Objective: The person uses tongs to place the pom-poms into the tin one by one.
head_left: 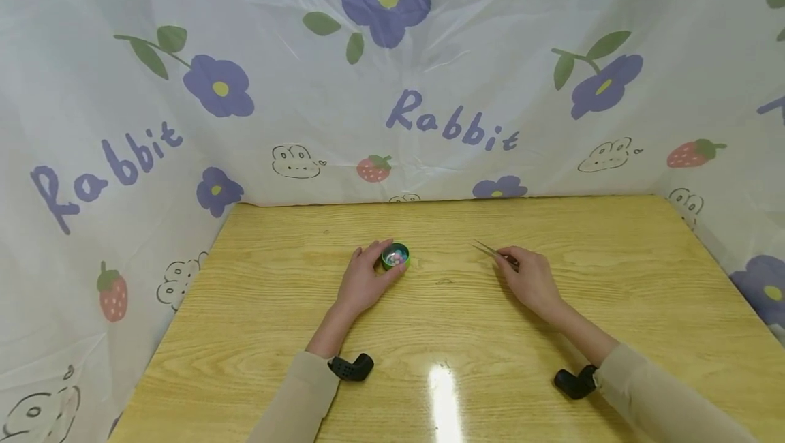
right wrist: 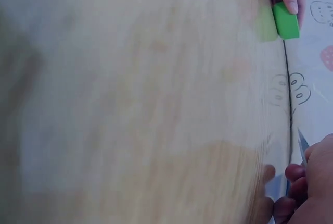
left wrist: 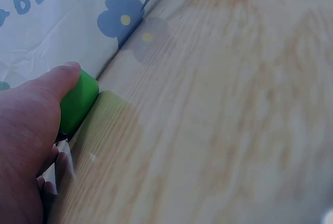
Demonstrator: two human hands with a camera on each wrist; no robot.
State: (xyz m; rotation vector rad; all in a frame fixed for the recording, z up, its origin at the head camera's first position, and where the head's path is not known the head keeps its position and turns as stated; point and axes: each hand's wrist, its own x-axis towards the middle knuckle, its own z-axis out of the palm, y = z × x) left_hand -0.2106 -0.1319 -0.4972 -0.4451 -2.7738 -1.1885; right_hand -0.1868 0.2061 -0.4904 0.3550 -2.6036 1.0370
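My left hand point(head_left: 360, 281) holds a small round green container point(head_left: 395, 264), thumb on the near side and fingers round the far left side. Small pink and pale blue pieces point(head_left: 397, 257) lie inside it; their kind is too small to tell. The left wrist view shows the container's smooth green wall point(left wrist: 80, 101) beside the thumb. Off to the right, my right hand point(head_left: 535, 283) pinches slim, pointed metal tweezers point(head_left: 486, 247) between thumb and fingers. Their tips point up and left, apart from the container. In the right wrist view the tweezers point(right wrist: 303, 146) show only partly.
Both hands are over a glossy wood-grain table point(head_left: 441, 320). A white cloth point(head_left: 454, 75) printed with purple flowers, strawberries and rabbits hangs behind the table and along its sides. Black devices point(head_left: 352, 368) are worn at both wrists. Light glares off the table's front middle.
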